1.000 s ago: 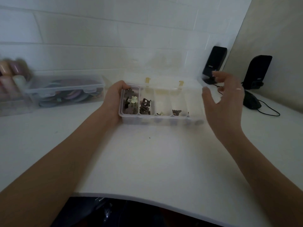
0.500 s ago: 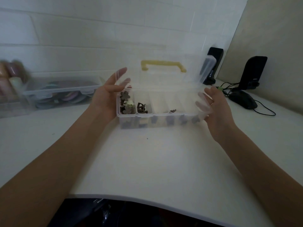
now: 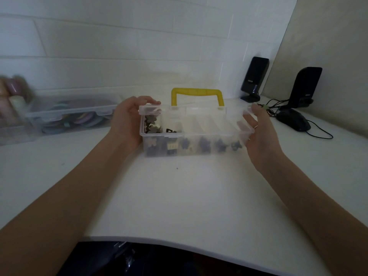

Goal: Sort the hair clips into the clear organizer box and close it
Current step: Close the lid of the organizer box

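Lid (image 3: 196, 114) almost down on the organizer box (image 3: 191, 144)

Left hand (image 3: 129, 118) curls over the lid's left corner; right hand (image 3: 258, 132) rests straight-fingered against its right end, box's length running between them.

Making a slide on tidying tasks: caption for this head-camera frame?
Both hands, left hand and right hand, lower the clear lid onto the organizer box of hair clips.

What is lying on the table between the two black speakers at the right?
In the head view, a black computer mouse and tangled black cables lie between the nearer speaker and the farther speaker.
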The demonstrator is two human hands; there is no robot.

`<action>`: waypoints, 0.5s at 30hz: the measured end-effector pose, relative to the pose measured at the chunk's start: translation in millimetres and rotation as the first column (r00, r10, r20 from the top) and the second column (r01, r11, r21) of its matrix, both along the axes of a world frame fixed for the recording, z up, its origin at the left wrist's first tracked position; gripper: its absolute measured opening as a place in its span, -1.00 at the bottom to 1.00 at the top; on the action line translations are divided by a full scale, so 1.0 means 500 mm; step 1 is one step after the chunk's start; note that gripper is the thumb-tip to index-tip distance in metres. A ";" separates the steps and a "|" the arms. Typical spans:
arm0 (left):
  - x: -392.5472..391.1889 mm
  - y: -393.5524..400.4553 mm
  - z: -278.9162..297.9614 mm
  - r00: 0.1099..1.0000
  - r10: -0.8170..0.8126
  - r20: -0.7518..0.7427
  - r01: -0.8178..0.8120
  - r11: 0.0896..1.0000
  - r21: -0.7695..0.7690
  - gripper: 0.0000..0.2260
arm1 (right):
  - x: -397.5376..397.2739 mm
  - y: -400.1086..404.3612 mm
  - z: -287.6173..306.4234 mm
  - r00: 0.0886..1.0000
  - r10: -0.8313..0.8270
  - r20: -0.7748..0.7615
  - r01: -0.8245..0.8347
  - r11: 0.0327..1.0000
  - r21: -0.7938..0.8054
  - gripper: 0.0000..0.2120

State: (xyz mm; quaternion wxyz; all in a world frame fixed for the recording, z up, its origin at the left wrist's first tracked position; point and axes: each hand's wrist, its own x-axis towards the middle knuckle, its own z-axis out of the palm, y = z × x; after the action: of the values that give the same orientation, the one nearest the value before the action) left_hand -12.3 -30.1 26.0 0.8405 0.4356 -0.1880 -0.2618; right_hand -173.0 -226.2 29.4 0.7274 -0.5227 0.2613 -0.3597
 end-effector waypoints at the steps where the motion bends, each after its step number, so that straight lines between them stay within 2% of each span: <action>1: 0.002 0.000 -0.001 1.000 -0.003 0.007 0.003 1.000 0.005 -0.88 | 0.000 -0.002 -0.001 1.000 0.008 0.010 -0.008 1.000 0.008 -0.82; 5: 0.006 -0.002 -0.005 1.000 -0.013 0.025 0.012 0.999 0.053 -0.79 | 0.000 -0.005 -0.003 0.999 0.052 0.003 -0.052 0.999 0.002 -0.48; 6: 0.005 -0.003 -0.006 0.999 -0.015 0.038 0.012 0.998 0.064 -0.75 | 0.002 -0.008 -0.007 0.999 0.034 -0.015 -0.034 0.999 -0.036 -0.49; 9: 0.004 -0.008 -0.008 0.991 -0.014 0.136 -0.005 0.990 0.138 -0.65 | 0.007 -0.012 -0.022 0.995 -0.068 -0.069 0.054 0.981 -0.186 -0.69; 12: 0.013 -0.008 -0.008 0.974 -0.009 0.228 -0.031 0.985 0.172 -0.59 | 0.009 -0.018 -0.034 0.995 -0.089 -0.051 0.071 0.957 -0.282 -0.72; 15: 0.021 -0.005 -0.016 0.959 0.034 0.281 -0.083 0.983 0.166 -0.69 | 0.006 -0.020 -0.032 0.996 -0.073 -0.056 0.048 0.929 -0.368 -0.74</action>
State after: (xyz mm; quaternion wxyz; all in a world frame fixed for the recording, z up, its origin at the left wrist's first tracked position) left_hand -1.8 -32.5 18.2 0.7714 0.5460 -0.2667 -0.1890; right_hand -170.1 -236.2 13.4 0.5965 -0.6527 0.2304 -0.4062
